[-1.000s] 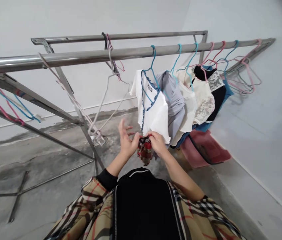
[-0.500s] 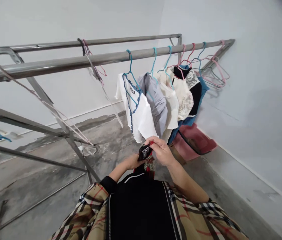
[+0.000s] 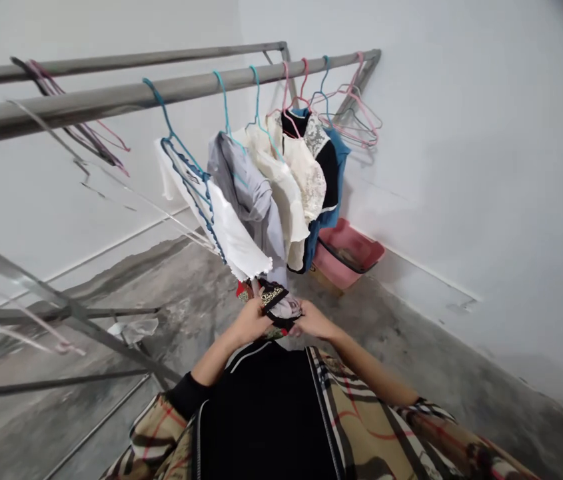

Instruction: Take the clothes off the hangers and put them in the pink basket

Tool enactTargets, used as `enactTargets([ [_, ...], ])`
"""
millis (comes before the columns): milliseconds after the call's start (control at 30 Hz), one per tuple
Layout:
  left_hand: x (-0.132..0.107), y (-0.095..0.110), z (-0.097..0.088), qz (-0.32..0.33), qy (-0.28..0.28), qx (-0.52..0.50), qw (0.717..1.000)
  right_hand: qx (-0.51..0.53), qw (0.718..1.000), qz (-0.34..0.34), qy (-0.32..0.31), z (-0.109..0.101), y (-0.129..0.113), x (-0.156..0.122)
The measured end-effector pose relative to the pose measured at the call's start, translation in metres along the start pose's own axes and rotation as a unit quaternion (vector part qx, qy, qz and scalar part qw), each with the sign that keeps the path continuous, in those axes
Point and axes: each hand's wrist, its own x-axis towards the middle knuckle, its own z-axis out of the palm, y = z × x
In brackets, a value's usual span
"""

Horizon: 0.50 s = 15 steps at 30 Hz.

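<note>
A patterned garment (image 3: 276, 298) with black edging and bits of red is stretched between both hands, low in front of my body. My left hand (image 3: 252, 321) is closed on its left side and my right hand (image 3: 315, 321) pinches its right side. Pale grey cloth shows inside its opening; the garment's full shape is hidden. Just above the hands hangs a white top (image 3: 234, 233) with blue ruffled trim, on a blue hanger (image 3: 171, 130). Behind it hang a grey garment (image 3: 246, 180) and a cream one (image 3: 286, 200).
A metal rack bar (image 3: 106, 103) runs across the view. Farther along it hang a lace top (image 3: 308, 173), a black-and-blue garment (image 3: 330, 173) and bare pink hangers (image 3: 371, 127). A pink basin (image 3: 338, 270) stands by the wall. Metal struts (image 3: 46, 290) cross at left.
The view has swung right, so the rack sits farther left. My right hand has moved down to the garment's right side, and the opening is now spread wider between my hands.
</note>
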Motion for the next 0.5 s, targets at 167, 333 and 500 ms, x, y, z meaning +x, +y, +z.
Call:
enactTargets([
  [167, 0.001, -0.012, -0.001, -0.051, -0.045, 0.049, 0.996, 0.003, 0.995, 0.032, 0.091, -0.078, 0.003, -0.021],
  [333, 0.000, -0.023, 0.000, -0.070, -0.019, 0.043, 0.996, -0.012, 0.964, -0.014, 0.265, -0.165, -0.016, -0.025],
  [500, 0.000, -0.015, 0.002, -0.058, 0.025, 0.066, 0.996, -0.048, 0.893, -0.125, 0.429, -0.244, -0.058, -0.021],
])
